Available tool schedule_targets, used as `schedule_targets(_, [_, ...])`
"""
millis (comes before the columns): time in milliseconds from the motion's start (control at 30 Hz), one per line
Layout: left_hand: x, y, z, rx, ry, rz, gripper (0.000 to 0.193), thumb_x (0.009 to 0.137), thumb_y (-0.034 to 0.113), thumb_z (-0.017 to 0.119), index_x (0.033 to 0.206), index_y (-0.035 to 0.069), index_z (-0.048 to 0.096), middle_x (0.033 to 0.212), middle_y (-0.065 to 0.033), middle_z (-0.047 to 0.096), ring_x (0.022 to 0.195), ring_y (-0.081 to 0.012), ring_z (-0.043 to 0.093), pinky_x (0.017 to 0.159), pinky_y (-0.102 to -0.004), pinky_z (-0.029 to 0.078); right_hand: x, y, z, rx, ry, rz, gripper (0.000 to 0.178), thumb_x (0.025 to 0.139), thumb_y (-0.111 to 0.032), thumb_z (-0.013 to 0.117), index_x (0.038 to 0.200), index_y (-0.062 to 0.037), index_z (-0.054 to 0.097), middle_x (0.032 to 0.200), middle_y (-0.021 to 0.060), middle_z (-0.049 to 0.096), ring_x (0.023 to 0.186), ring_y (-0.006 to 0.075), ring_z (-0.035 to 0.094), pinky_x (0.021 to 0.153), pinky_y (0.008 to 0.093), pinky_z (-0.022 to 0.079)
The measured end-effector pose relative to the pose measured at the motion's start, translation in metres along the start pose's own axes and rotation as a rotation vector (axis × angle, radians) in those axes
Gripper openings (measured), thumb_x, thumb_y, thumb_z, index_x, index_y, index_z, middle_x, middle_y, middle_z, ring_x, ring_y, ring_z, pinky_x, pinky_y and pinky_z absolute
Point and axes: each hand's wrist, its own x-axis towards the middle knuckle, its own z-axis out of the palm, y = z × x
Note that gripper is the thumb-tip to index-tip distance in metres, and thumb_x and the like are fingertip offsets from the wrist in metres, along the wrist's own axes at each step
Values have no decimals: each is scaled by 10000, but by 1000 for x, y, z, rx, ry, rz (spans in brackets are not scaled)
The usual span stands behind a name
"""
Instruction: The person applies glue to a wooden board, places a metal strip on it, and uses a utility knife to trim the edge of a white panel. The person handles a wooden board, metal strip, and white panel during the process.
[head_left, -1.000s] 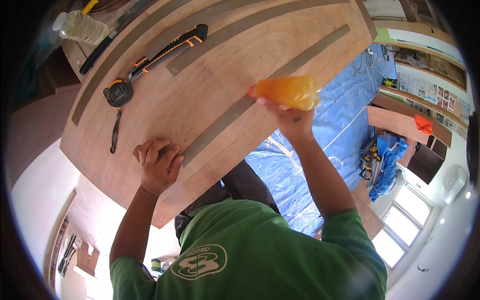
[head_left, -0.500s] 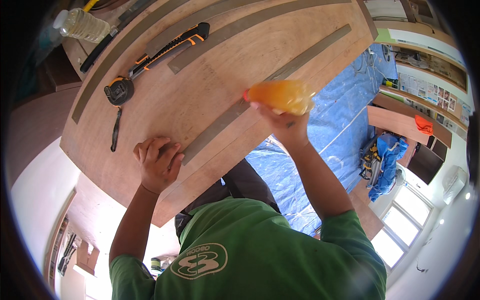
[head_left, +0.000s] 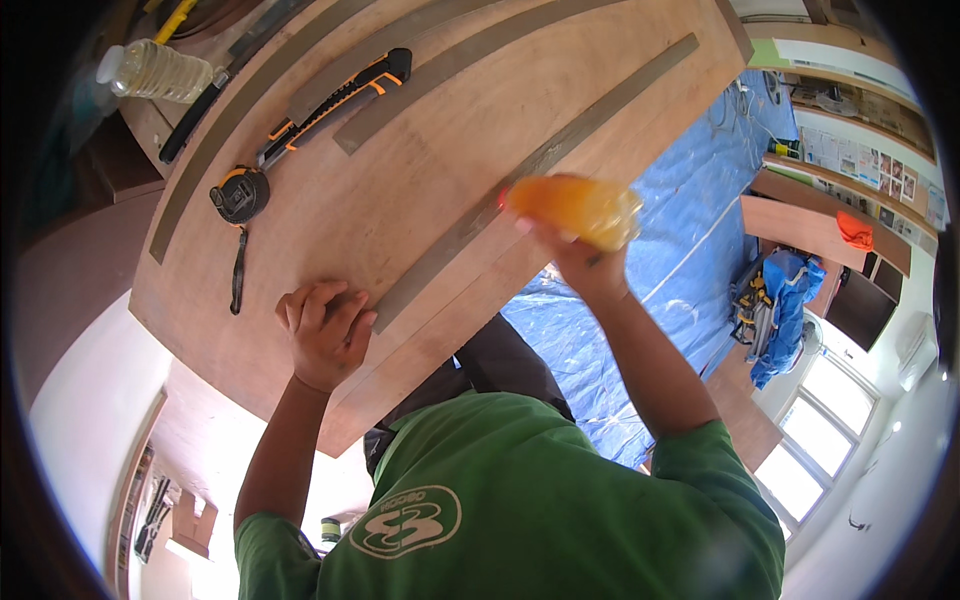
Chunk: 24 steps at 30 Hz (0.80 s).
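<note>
My right hand [head_left: 585,268] is wrapped round a clear plastic bottle [head_left: 580,207] of amber liquid. The bottle lies tilted nearly on its side, its red tip pointing left over a long grey-brown strip [head_left: 600,110]. Whether the tip touches the strip I cannot tell. That strip runs slantwise along a wide reddish-brown wooden board [head_left: 430,190]. My left hand [head_left: 325,335] rests on the board by the strip's near end, fingers loosely bent and apart, with nothing seen in them. Its fingertips are close to the strip; contact is unclear.
A black-and-orange utility knife [head_left: 345,100] and a tape measure [head_left: 240,195] with a wrist strap lie on the board. More strips [head_left: 400,115] lie farther off. A capped clear bottle [head_left: 155,72] stands far left. Blue sheeting [head_left: 670,240] covers the floor at right.
The whole view has turned slightly. Bottle and right hand sit a little farther right and lower in the picture; the bottle is still over the strip. My left hand keeps its place near the strip's end.
</note>
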Motion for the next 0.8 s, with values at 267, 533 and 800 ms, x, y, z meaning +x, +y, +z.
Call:
schedule_targets(267, [1, -3, 2, -5, -14, 6, 253, 773, 219, 852, 1018, 184, 802, 1210, -1, 641, 1159, -246, 548, 989, -443, 347, -37, -5, 30, 34, -131, 34, 511, 858, -138, 901, 1275, 0, 641, 1197, 122, 752, 1106, 191, 729, 928, 323, 586])
schedule_targets(533, [-4, -4, 3, 21, -20, 9, 234, 785, 225, 835, 1014, 192, 801, 1230, 2, 636, 1174, -242, 534, 1012, -442, 336, -6, 1, 13, 24, 52, 78, 436, 878, -50, 858, 1254, -1, 642, 1136, 119, 752, 1046, 180, 726, 940, 322, 583])
schedule_targets(800, [-8, -4, -1, 18, -58, 7, 239, 799, 243, 831, 1031, 195, 799, 1240, 1, 638, 1181, -249, 527, 1011, -450, 333, -53, -26, 52, -30, -130, 37, 569, 821, -114, 928, 1286, 8, 623, 1153, 116, 753, 1098, 173, 714, 955, 317, 575])
